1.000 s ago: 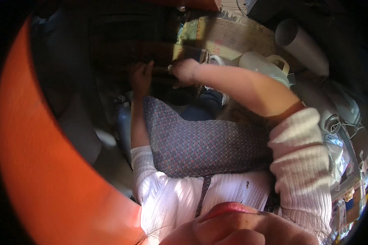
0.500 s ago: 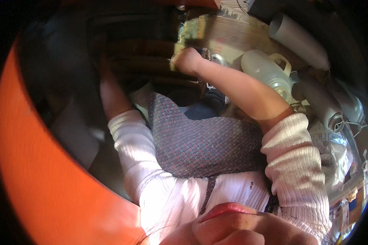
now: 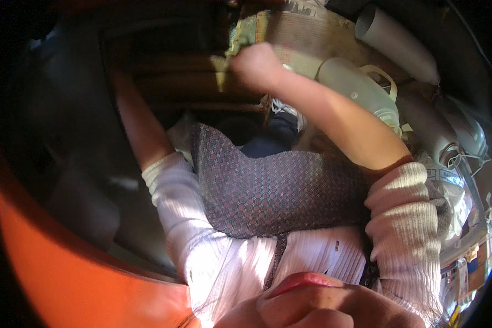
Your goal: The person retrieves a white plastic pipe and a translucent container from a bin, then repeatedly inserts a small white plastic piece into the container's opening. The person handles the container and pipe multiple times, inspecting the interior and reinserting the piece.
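Note:
My right hand (image 3: 257,65) is raised at the top centre with its fingers curled into a fist. A small yellowish scrap (image 3: 222,69) sticks out at its left side, against brown wooden planks (image 3: 175,82). My left forearm (image 3: 139,128) reaches up into a dark recess, where shadow hides the hand. Both arms wear white ribbed sleeves pushed back. A dark patterned apron (image 3: 279,191) covers my lap between the arms.
A white plastic jug with a handle (image 3: 355,87) lies right of my right arm, beside a grey pipe (image 3: 393,38) and a woven mat (image 3: 306,33). An orange curved rim (image 3: 65,273) fills the lower left. A laced shoe (image 3: 284,106) shows below the fist.
My right hand has risen toward the top of the view. My left arm has stretched further up into the dark recess, and its hand is no longer visible.

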Motion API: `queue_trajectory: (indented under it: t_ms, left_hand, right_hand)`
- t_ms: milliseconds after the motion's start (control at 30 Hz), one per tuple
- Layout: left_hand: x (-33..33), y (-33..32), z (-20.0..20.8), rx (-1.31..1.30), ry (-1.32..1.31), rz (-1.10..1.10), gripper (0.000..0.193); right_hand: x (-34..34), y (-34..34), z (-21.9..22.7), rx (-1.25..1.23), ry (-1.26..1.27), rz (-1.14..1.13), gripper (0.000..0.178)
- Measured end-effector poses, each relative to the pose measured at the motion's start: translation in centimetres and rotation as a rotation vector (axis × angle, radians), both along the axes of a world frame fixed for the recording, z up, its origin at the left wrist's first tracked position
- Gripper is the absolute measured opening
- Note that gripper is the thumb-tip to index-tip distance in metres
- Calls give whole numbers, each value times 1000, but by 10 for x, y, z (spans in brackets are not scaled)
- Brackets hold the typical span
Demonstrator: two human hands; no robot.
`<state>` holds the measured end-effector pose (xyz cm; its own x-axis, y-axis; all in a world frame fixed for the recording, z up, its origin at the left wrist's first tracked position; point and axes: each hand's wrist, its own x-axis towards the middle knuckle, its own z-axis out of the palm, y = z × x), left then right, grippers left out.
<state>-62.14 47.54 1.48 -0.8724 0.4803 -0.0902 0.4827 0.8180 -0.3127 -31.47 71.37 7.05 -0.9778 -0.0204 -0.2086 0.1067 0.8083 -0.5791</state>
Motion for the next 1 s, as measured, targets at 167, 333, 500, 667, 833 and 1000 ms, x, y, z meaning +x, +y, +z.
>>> queue_trajectory:
  t_ms: [167, 333, 500, 667, 833, 1000]
  left_hand:
    - [22, 18, -18, -80, -25, -208, 45]
    - [57, 33, -51, -188, -54, -393, 49]
    - [70, 33, -73, 41, 82, -462, 55]
    - [20, 63, -79, -8, -180, -502, 61]
    - [24, 80, -86, 126, -14, -731, 66]
    - [69, 75, -115, 76, -198, -183, 71]
  right_hand:
    - [-10, 10, -22, 36, -24, -483, 16]
    - [18, -40, -33, -235, -76, -387, 17]
    - [53, -74, -28, -272, 101, -328, 18]
    - [98, -50, -34, -122, 369, -300, 33]
    - [131, -44, -26, -175, 413, -323, 40]
    - [155, -40, 12, -105, 352, -219, 33]
